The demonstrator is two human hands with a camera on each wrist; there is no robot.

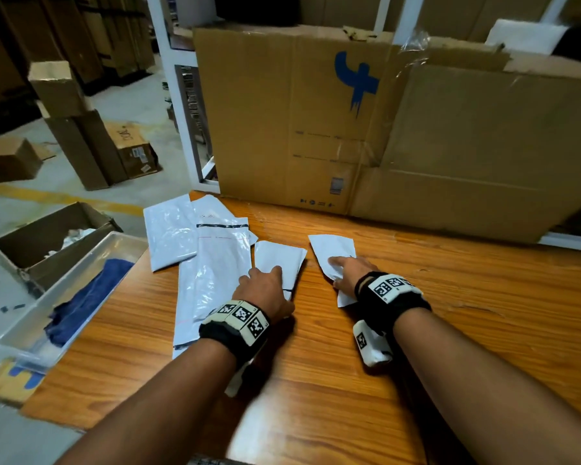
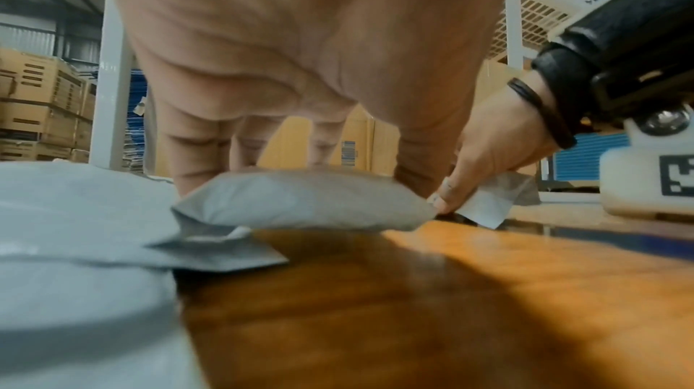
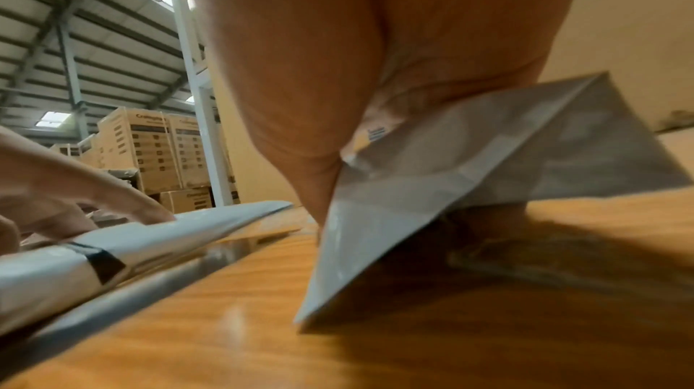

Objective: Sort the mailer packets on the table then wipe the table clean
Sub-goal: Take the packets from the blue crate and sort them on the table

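Observation:
Two small white mailer packets lie near the middle of the wooden table. My left hand presses its fingertips and thumb down on top of the left small packet, which looks puffy in the left wrist view. My right hand pinches the right small packet, thumb on top and fingers under it. That packet's near corner is tilted off the wood. Larger white mailers overlap at the left of both hands, one with a dark stripe.
A metal tray holding a blue cloth sits off the table's left edge, beside an open cardboard box. A big flattened cardboard sheet stands along the table's far edge. Boxes stand on the floor at the far left.

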